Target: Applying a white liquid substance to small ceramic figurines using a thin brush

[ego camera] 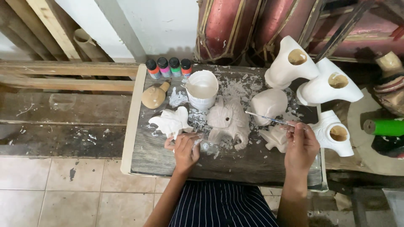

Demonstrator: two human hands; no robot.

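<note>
My right hand (300, 145) grips a thin paintbrush (266, 119) whose tip points left toward an unpainted carved wooden elephant (228, 122) in the middle of the worn wooden board (143, 155). My left hand (185, 149) rests on the board, fingers curled on a small white scrap, just below a white-coated elephant figure (171, 122). A white tub of white paint (202, 88) stands behind the figures. Another small white-coated figure (274, 138) lies next to my right hand.
Several small paint bottles (168, 67) line the board's far edge, beside a tan gourd-shaped piece (154, 96). A white rounded piece (269, 105) and three white hollow carvings (328, 86) crowd the right side. A green roll (384, 127) lies far right. Tiled floor (54, 189) is at left.
</note>
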